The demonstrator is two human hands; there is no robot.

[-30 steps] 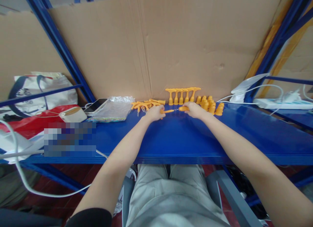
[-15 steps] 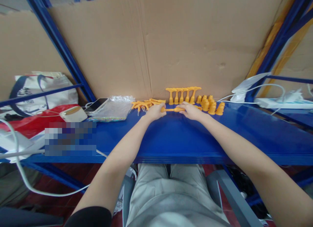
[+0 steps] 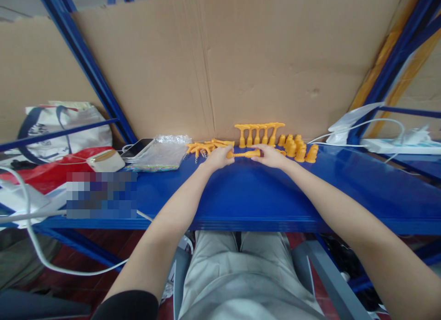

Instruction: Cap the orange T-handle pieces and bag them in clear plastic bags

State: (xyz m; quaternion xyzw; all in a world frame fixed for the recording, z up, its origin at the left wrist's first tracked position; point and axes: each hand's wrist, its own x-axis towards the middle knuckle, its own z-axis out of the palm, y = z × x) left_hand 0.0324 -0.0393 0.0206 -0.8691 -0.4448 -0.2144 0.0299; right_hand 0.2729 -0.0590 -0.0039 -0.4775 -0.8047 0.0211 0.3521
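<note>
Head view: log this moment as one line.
left hand: holding ribbed orange plastic tool; right hand: at its thicker end; pose: horizontal; behind: row of upright T-shaped orange plastic tools

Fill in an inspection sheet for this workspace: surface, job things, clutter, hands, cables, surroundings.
Surface: blue tabletop, glossy.
Job things: held orange piece between the hands; T-shaped pieces upright in a row at the back; orange caps grouped to the right; spiral-ended pieces piled to the left.
Clutter: phone, clear plastic bag, red item and tote bag, all left; one patch is pixelated, contents unreadable.
Hands: left hand, fingers on one end of the held orange piece; right hand, fingers at its other end.
Cables: white cable looping at left; thin white cord at right.
Surroundings: cardboard panel behind; power strip at right.
</note>
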